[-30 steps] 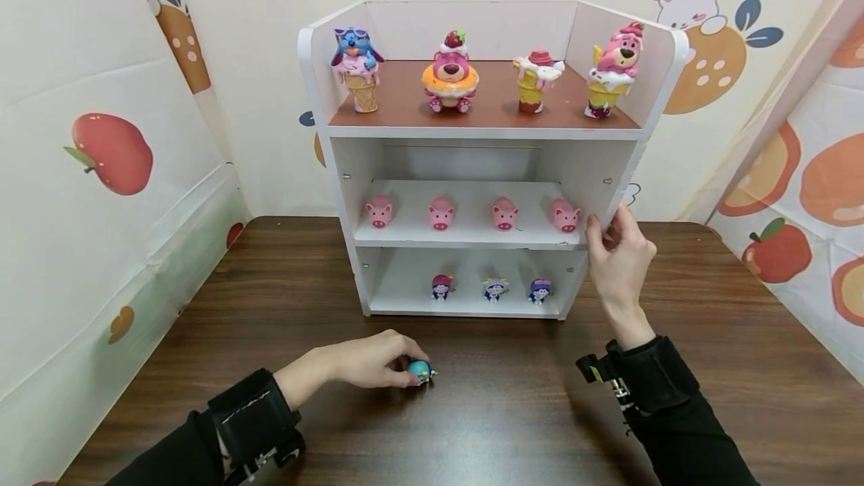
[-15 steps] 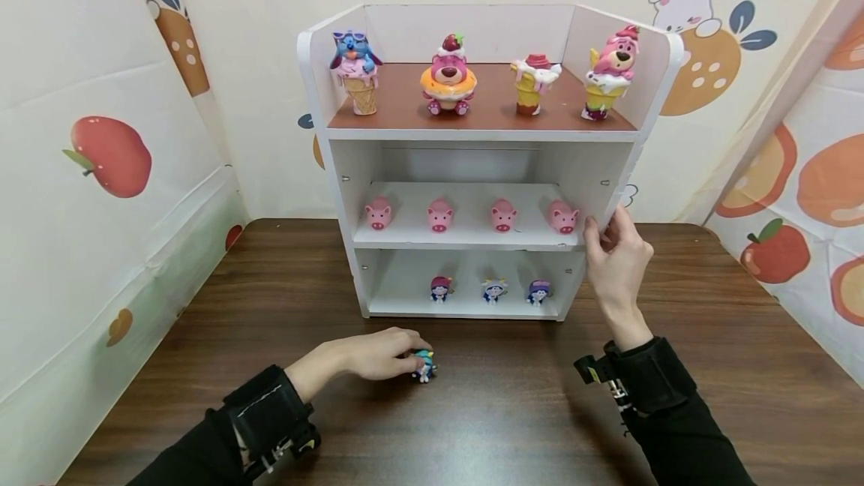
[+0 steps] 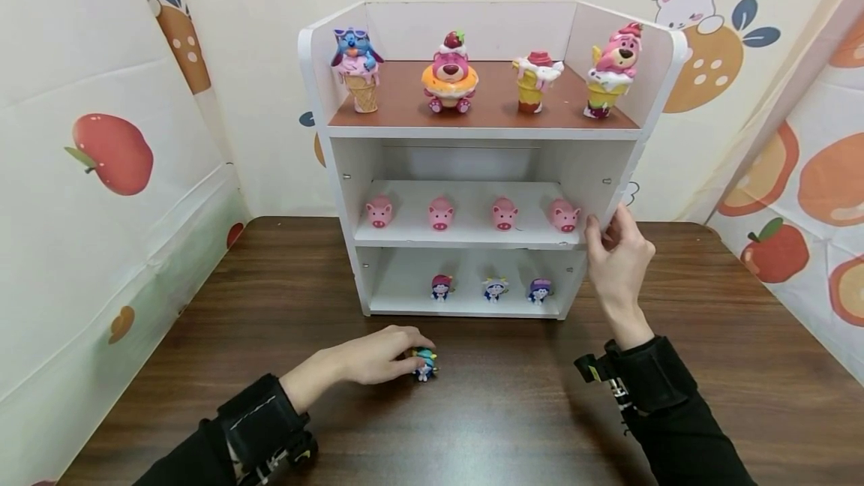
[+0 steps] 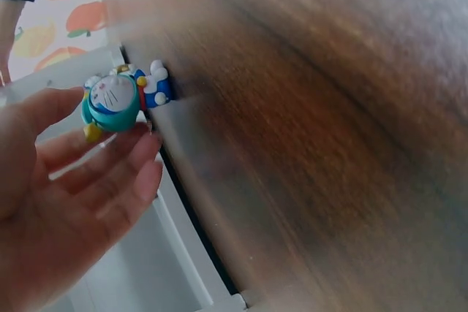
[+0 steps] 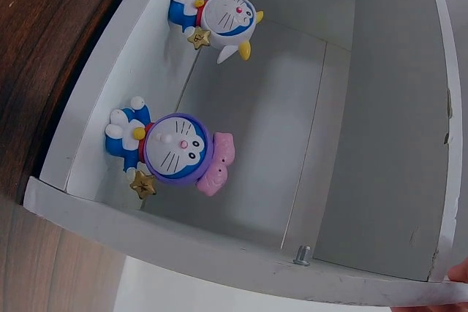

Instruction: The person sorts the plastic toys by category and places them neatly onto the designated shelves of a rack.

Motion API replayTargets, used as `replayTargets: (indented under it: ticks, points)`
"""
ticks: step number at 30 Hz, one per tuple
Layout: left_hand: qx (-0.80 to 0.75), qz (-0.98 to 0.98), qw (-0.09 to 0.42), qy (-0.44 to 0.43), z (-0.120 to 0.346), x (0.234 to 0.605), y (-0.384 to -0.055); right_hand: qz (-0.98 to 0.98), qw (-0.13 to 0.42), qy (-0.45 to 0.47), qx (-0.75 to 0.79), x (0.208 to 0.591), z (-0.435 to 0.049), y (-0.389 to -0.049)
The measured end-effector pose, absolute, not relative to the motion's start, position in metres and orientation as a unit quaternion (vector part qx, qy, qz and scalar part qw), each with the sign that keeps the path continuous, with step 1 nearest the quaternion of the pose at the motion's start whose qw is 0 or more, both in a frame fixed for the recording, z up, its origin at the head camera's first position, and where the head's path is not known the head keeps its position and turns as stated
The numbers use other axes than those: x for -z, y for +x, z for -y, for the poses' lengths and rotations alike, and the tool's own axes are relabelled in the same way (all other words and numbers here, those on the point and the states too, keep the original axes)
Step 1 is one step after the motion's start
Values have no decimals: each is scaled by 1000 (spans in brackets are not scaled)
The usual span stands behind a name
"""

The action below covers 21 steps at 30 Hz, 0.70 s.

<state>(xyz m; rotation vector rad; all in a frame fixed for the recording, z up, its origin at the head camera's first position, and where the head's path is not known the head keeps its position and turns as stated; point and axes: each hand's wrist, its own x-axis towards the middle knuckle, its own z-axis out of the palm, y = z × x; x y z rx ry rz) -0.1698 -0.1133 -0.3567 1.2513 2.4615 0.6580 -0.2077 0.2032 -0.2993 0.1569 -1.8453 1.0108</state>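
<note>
In front of the shelf, my left hand [image 3: 386,355] pinches a small Doraemon figurine [image 3: 424,364] between thumb and fingers. The figurine stands upright at the tabletop. In the left wrist view the Doraemon figurine [image 4: 115,100] has a teal hood with yellow bits and a blue-and-white body, its face toward the camera. My right hand [image 3: 619,265] grips the right side edge of the white toy shelf [image 3: 482,133], thumb on the front. Only some fingertips [image 5: 459,272] of that hand show in the right wrist view.
On the bottom shelf stand three Doraemon figurines, one purple-hooded [image 5: 179,149] and one white-hooded [image 5: 228,16]. Several pink pigs [image 3: 441,214] line the middle shelf. Ice-cream and bear figures [image 3: 450,73] stand on top. The wooden table [image 3: 499,411] meets a printed wall sheet [image 3: 88,261] at left.
My left hand has shifted slightly right, and the Doraemon figurine has turned from its teal rounded side to show its face and body upright. My right hand stays on the shelf edge.
</note>
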Motion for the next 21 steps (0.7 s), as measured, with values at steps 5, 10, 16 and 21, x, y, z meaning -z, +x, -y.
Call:
replayTargets:
  ticks: [5,10,16,21]
  points:
    - [-202,-887,79,408,111,356,-162,761,492,65,-418,299,-203,-208]
    - [-171,-902,7,397,105,359,-155,758,496,67,-419,298,-202,-207]
    - [-132,-905,-38,402,98,366,-150,758,494,65,-420,298,-202,-207]
    - [-134,-905,-42,402,96,369,-148,759,494,61,-419,299,-202,-207]
